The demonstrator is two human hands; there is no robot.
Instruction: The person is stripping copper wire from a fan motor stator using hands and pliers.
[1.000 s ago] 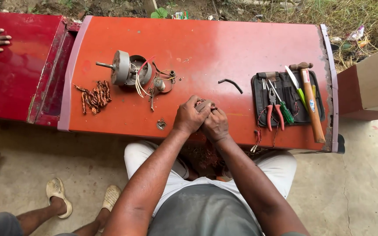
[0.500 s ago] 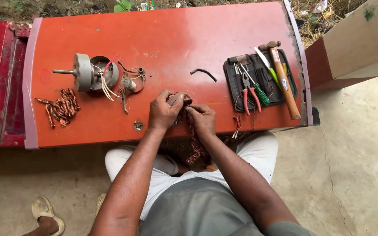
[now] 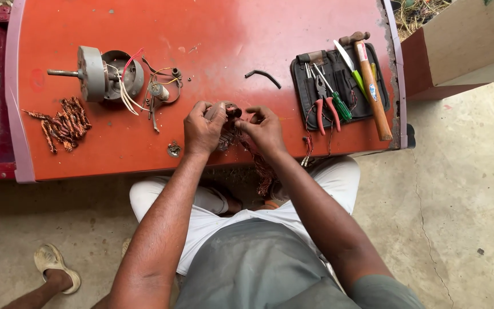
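Orange-red and scuffed, a metal panel [image 3: 212, 34] is serving as a workbench over a bare concrete floor [image 3: 464, 217], with the person sitting at its near edge. Both hands are meeting over the panel's front middle: the left hand [image 3: 203, 127] is closing its fingers around a small wound motor part [image 3: 228, 123], pinning it just above the surface, while the right hand [image 3: 264, 129] is pinching at the same part from the other side, fingertips touching it. Copper wire [image 3: 263, 169] is trailing down from the part past the panel's edge toward the lap. Just left of the left wrist a small round fitting [image 3: 174, 150] is lying on the panel. Farther left, a pile of copper wire scraps [image 3: 61, 121] is sitting near the edge, and behind it a motor housing with a shaft [image 3: 95, 73] is resting beside loose coloured leads [image 3: 161, 91]. A short black curved piece [image 3: 262, 76] is lying beyond the hands. To the right, a black tool pouch [image 3: 338, 80] is holding red-handled pliers [image 3: 322, 103], a green-handled screwdriver [image 3: 341, 106] and a wooden-handled hammer [image 3: 370, 86].
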